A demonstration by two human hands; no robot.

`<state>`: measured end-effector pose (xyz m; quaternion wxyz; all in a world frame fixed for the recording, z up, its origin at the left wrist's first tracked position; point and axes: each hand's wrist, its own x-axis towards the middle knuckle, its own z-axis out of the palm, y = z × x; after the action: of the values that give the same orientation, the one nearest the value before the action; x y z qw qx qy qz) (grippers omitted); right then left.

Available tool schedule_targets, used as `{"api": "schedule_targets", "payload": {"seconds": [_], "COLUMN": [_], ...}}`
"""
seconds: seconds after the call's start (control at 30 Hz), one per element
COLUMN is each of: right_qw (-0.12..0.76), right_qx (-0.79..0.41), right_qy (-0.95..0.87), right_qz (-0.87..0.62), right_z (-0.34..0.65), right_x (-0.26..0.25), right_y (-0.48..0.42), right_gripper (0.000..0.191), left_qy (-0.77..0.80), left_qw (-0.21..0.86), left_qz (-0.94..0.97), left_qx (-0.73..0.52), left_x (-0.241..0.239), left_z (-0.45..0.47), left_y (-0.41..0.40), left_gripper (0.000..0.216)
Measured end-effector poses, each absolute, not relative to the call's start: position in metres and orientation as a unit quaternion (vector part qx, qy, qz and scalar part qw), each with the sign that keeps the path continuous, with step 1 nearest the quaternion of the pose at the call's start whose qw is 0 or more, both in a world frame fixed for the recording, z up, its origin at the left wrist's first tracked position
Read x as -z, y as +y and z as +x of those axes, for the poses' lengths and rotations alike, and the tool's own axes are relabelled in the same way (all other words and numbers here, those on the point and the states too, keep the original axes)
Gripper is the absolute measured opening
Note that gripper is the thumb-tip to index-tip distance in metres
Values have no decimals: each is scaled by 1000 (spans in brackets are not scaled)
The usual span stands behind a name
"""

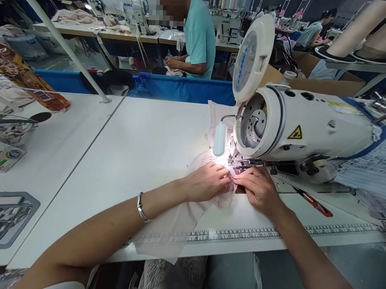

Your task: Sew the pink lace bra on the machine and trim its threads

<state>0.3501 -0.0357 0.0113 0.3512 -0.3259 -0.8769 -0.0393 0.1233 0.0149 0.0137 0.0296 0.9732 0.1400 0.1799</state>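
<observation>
A white sewing machine [304,128] stands on the right, its round end cover [252,57] swung up. Under its lit needle area lies a sheer pale pink lace fabric [224,199], with a plain thin part trailing over the table's front edge. My left hand [207,181] rests on the fabric just left of the needle, fingers bent and pressed onto the cloth. Close on its right, my right hand [256,187] pinches the fabric's edge below the machine head. The needle itself is lost in the glare of the small lamp [219,139].
Red snips or a cutter [315,203] lie right of my right hand. A printed ruler strip [233,235] runs along the front edge. Thread cones [361,32] stand at upper right. A snack packet [26,77] lies at left. Beyond a blue cloth trough [189,89] sits a person [200,38].
</observation>
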Motion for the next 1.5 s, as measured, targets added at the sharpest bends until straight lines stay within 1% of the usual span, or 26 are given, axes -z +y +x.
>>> {"api": "schedule_targets", "payload": {"seconds": [0.3, 0.47, 0.57, 0.7, 0.8, 0.93, 1.23, 1.4, 1.5], "right_qw": [335, 305, 318, 349, 358, 358, 330, 322, 334], "right_qx": [47, 53, 53, 25, 18, 12, 35, 26, 32], "right_qy": [-872, -872, -873, -875, -875, -870, -873, -873, -873], "right_qz": [-355, -379, -366, -335, -327, -338, -357, -364, -354], "right_z": [351, 352, 350, 349, 349, 350, 351, 351, 350], "right_x": [-6, -3, -5, -10, -10, -8, -5, -5, -6], "right_y": [-34, -32, -33, -35, -36, -35, -32, -33, -34], "right_gripper": [33, 39, 32, 25, 26, 31, 34, 32, 30], "left_qy": [167, 202, 209, 161, 152, 153, 192, 206, 224], "left_qw": [15, -1, 0, 17, 22, 5, -19, -22, -26], "left_qz": [965, 960, 960, 973, 972, 971, 967, 964, 958], "left_qx": [-201, -193, -184, -167, -175, -182, -164, -165, -175], "left_x": [-13, -12, -12, -13, -14, -15, -15, -14, -13], "left_z": [123, 124, 125, 124, 123, 124, 125, 125, 126], "left_y": [20, 18, 16, 18, 20, 20, 20, 18, 16], "left_gripper": [29, 24, 27, 32, 30, 27, 31, 28, 26]}}
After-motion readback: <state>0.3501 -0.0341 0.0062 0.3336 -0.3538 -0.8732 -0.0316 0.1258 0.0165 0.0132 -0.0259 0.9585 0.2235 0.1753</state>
